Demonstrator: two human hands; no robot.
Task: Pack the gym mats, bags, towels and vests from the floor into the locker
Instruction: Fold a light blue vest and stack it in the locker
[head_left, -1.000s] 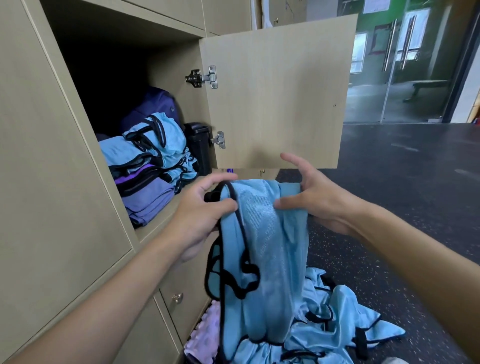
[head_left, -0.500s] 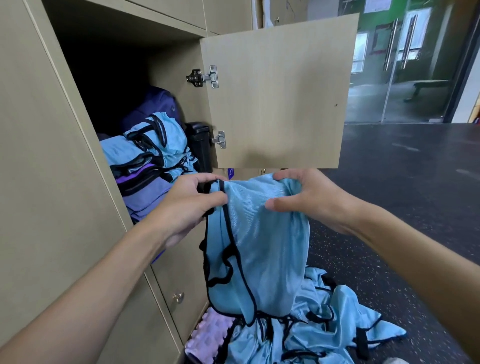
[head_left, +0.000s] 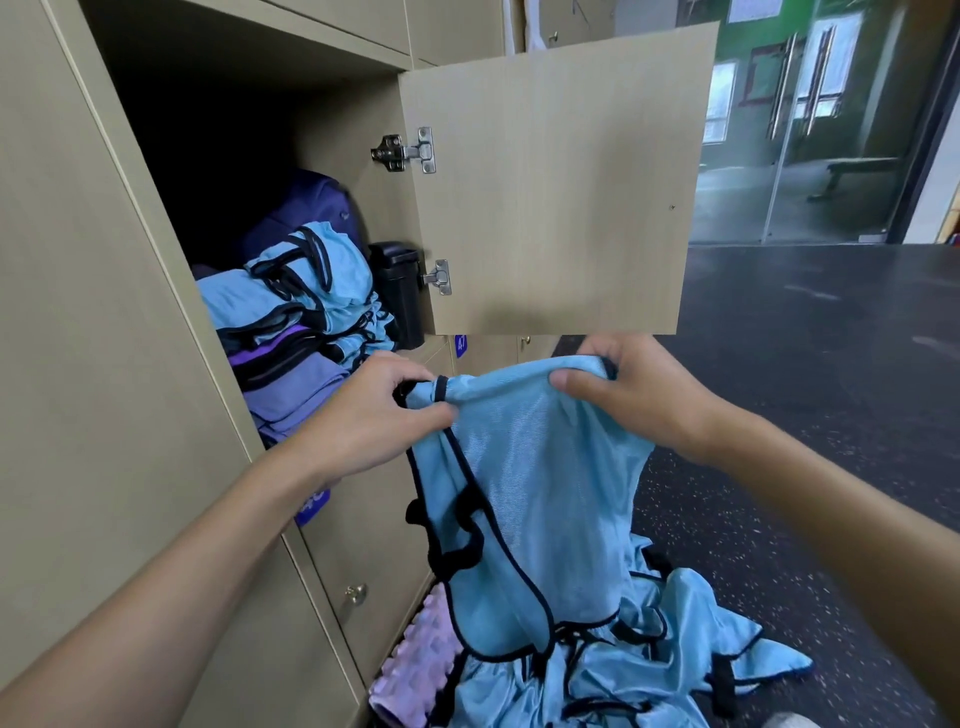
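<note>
A light blue vest (head_left: 540, 499) with black trim hangs in front of the locker, held up by both hands along its top edge. My left hand (head_left: 363, 415) pinches its left corner; my right hand (head_left: 634, 389) grips the right end, fingers curled over the cloth. The open locker compartment (head_left: 234, 171) holds a stack of folded blue vests (head_left: 306, 291) over purple cloth (head_left: 291, 389), with a dark purple bag (head_left: 311, 208) behind and a black container (head_left: 397, 291) at the right. More blue vests (head_left: 649, 660) lie heaped on the floor below.
The locker door (head_left: 561, 182) stands open to the right, just above my hands. A pink-purple ridged roller (head_left: 415, 670) lies on the floor against the lower lockers. Dark speckled gym floor (head_left: 805, 415) stretches to the right, with glass doors beyond.
The vest has been spread wider between my hands and lifted, so its lower edge now hangs clear of the floor pile. My right hand moved right and closed its fingers over the cloth.
</note>
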